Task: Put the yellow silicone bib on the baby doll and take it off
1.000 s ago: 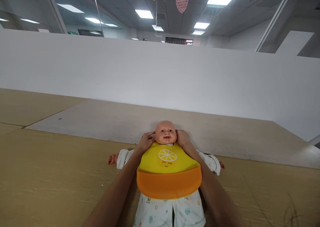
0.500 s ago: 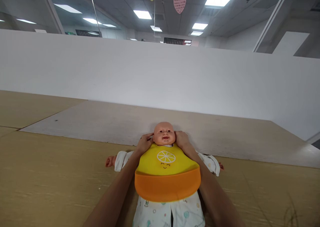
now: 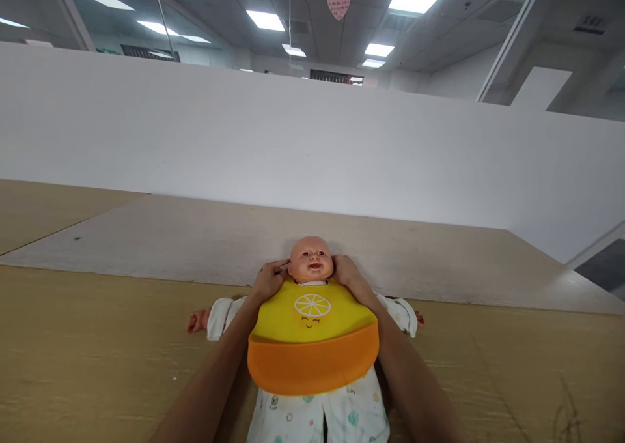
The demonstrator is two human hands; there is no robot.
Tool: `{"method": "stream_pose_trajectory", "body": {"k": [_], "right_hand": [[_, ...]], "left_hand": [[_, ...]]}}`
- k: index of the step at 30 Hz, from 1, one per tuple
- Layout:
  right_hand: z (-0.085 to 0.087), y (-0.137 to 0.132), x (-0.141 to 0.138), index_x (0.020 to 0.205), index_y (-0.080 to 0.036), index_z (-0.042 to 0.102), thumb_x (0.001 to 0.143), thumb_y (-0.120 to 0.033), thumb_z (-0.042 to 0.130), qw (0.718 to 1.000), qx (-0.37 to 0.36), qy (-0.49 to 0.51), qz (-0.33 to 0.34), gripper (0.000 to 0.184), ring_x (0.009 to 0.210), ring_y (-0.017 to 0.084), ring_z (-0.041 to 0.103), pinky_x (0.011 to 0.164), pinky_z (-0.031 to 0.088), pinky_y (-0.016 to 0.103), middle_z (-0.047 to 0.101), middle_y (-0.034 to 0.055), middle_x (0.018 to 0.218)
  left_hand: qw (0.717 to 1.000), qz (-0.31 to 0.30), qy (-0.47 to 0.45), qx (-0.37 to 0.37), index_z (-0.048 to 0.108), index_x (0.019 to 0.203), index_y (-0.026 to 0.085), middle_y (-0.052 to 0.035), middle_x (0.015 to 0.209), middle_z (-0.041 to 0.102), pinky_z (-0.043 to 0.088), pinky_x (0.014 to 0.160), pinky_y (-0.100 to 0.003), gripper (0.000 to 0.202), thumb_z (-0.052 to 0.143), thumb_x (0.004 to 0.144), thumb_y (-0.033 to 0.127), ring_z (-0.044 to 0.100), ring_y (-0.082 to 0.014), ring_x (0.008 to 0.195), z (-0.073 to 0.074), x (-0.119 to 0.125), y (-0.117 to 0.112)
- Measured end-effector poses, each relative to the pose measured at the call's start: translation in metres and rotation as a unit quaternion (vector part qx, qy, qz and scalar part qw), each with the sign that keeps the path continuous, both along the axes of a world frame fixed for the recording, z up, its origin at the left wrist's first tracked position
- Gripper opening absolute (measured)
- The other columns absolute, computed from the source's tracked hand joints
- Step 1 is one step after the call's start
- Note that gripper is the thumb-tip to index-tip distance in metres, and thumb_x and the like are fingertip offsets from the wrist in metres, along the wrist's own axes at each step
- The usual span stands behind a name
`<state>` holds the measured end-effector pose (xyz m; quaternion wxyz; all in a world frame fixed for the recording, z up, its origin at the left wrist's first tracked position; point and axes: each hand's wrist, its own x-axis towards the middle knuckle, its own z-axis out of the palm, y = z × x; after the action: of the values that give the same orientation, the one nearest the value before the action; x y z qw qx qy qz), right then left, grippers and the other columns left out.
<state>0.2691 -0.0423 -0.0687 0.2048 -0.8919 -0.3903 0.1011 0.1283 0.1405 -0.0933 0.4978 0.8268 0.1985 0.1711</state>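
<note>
A baby doll (image 3: 311, 260) lies on its back, arms spread, in white patterned clothes (image 3: 317, 412). Over its chest is a yellow silicone bib (image 3: 288, 322) with a lemon-slice print and an orange catch pocket (image 3: 312, 365). My left hand (image 3: 270, 280) is closed at the left side of the doll's neck, at the bib's upper edge. On the other side, my right hand (image 3: 347, 272) is curled in the same way at the bib's neck end. Behind the neck, the fingertips of both hands and the bib's straps are hidden.
The doll rests on a wood-toned surface (image 3: 112, 339), its head over a paler grey strip (image 3: 185, 234). Behind that rises a white partition (image 3: 293, 143) with glass above. Paper hearts, one of them pink (image 3: 338, 0), hang on the glass.
The whole view has shifted slightly, so the doll and hands appear a little further left. Both hands keep their places beside the doll's neck.
</note>
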Motion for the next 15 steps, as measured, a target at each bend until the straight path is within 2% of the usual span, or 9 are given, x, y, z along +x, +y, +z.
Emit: {"method": "stream_pose_trajectory", "body": {"k": [4, 10, 15], "right_hand": [[-0.0011, 0.0, -0.0002, 0.102, -0.012, 0.07, 0.072, -0.019, 0.059, 1.0, 0.001, -0.019, 0.005, 0.032, 0.089, 0.024, 0.064, 0.07, 0.041, 0.024, 0.066, 0.0157, 0.106], [-0.0011, 0.0018, -0.001, 0.103, -0.013, 0.069, 0.073, -0.022, 0.059, 0.999, -0.007, -0.043, -0.001, 0.033, 0.09, 0.026, 0.063, 0.069, 0.039, 0.025, 0.067, 0.016, 0.103], [-0.0006, 0.0007, -0.0022, 0.101, -0.011, 0.07, 0.07, -0.018, 0.06, 0.999, -0.008, -0.042, -0.001, 0.033, 0.09, 0.026, 0.064, 0.072, 0.041, 0.026, 0.067, 0.0168, 0.102]], "left_hand": [[1.0, -0.005, 0.002, 0.012, 0.068, 0.112, 0.011, -0.0079, 0.092, 0.075, 0.049, 0.068, -0.028, 0.05, 0.052, 0.07, 0.032, 0.067, -0.0272, 0.085, 0.0022, -0.0007, -0.0013], [0.998, -0.015, 0.012, 0.055, 0.065, 0.118, 0.012, -0.0085, 0.096, 0.074, 0.048, 0.079, -0.03, 0.051, 0.048, 0.073, 0.028, 0.066, -0.0277, 0.093, 0.0099, -0.0029, -0.0043], [0.996, -0.026, -0.016, 0.079, 0.068, 0.113, 0.015, -0.0081, 0.109, 0.071, 0.047, 0.085, -0.03, 0.048, 0.046, 0.073, 0.028, 0.063, -0.0272, 0.102, 0.0061, -0.0005, -0.0024]]}}
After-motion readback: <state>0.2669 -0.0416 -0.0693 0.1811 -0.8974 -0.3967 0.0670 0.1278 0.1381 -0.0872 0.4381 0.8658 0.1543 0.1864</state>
